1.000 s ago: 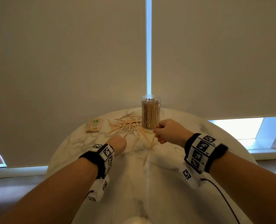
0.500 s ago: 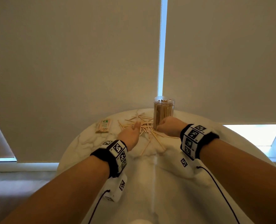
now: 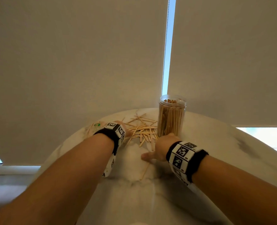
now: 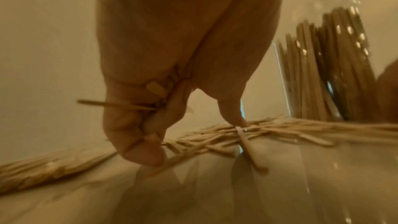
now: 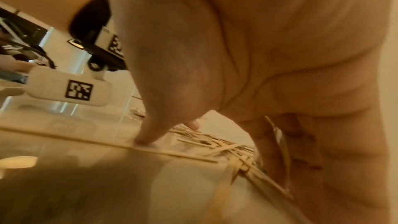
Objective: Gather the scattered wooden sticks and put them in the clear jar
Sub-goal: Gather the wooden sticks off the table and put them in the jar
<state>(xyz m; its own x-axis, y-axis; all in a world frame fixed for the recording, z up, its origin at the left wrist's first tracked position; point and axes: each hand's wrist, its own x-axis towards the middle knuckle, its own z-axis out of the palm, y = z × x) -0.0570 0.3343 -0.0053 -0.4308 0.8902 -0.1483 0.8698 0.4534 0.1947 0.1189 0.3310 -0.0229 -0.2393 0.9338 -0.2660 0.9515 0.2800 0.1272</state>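
The clear jar (image 3: 172, 117), packed with upright wooden sticks, stands at the far side of the round marble table (image 3: 215, 140). Loose wooden sticks (image 3: 142, 130) lie scattered left of it. My left hand (image 3: 120, 127) is at the pile's left edge. In the left wrist view its curled fingers (image 4: 137, 125) hold a few sticks (image 4: 107, 104) and the thumb tip touches the pile (image 4: 269, 129). My right hand (image 3: 163, 146) is just in front of the jar. Its thumb (image 5: 148, 135) presses one long stick (image 5: 172, 152) onto the table, while sticks (image 5: 280, 142) run along its curled fingers.
A wrapped bundle of sticks (image 3: 96, 125) lies at the table's far left, beyond my left wrist. One lone stick (image 3: 145, 171) lies nearer me. Closed roller blinds and a bead chain (image 3: 164, 62) hang right behind the table. Bare marble (image 3: 142, 200) spreads between my forearms.
My left hand has reached farther left across the pile. My right hand has drawn back from the jar's base, with its thumb now spread onto the table. The head view shifted.
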